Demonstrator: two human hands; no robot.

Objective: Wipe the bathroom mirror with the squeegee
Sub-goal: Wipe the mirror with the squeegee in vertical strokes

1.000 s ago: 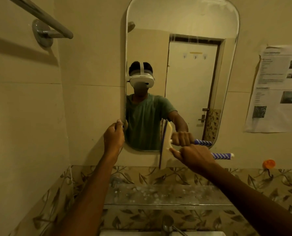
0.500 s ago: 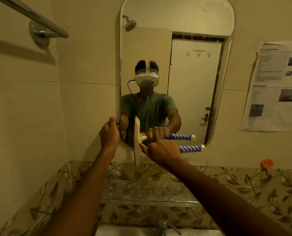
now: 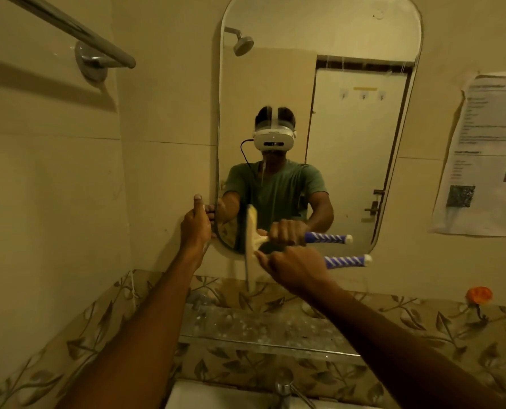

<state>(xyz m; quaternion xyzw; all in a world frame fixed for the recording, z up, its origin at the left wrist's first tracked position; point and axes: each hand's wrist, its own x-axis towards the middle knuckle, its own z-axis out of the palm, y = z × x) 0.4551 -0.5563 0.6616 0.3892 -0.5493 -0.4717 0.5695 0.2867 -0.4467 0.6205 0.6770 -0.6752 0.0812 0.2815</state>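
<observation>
squeegee at lower-left of mirror

the mirror (image 3: pixel 334 54) hangs above a glass shelf (image 3: pixel 263 329). the left hand (image 3: pixel 195 225) grips the mirror's left edge. the right hand (image 3: pixel 293 268) is clamped on the squeegee (image 3: pixel 251 231), its blade upright against the glass.

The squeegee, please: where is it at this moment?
In the head view, the squeegee stands against the mirror's lower-left corner, held by the right hand.

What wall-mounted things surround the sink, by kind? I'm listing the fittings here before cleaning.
Rounded wall mirror: 1
Chrome towel bar: 1
Printed paper notice: 1
Orange wall hook: 1
Clear glass shelf: 1
Total: 5
</observation>
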